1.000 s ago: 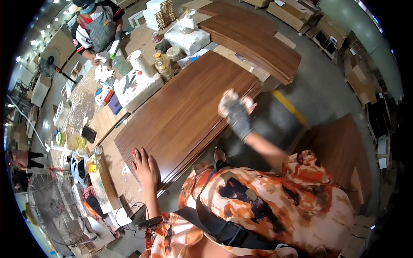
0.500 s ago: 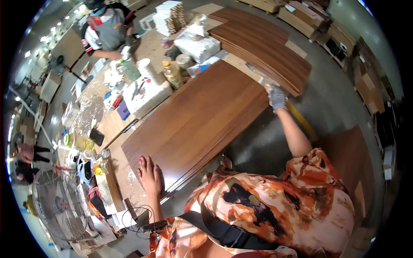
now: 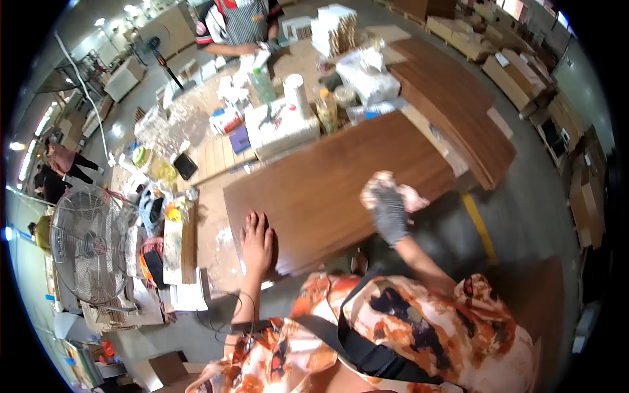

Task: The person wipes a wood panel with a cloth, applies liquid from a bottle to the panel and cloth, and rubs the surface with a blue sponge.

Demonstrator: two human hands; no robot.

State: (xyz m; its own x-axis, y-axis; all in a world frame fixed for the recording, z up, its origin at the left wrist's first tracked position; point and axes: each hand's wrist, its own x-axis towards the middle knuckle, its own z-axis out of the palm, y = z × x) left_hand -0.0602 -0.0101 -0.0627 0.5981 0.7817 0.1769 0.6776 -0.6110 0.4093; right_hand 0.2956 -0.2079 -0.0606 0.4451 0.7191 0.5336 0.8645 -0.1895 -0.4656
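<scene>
L hand: fingers lying flat and slightly spread, pressing on the near-left corner of the brown wood panel, holding nothing. R hand, in a grey glove: fingers curled, gripping a pale crumpled cloth and resting it on the panel's near-right part, close to the edge.

Panel is lying flat on the surface, running diagonally from the near-left corner up toward the far right. Just beyond its far edge: a white box, a white cup, a yellowish bottle and a clear bottle w/ green cap, all standing upright. More brown panels are stacked to the far right, apart from the main one. A metal fan is standing at the left, beside the surface. Another person in a striped apron is working at the far end, hands on the surface there.
</scene>
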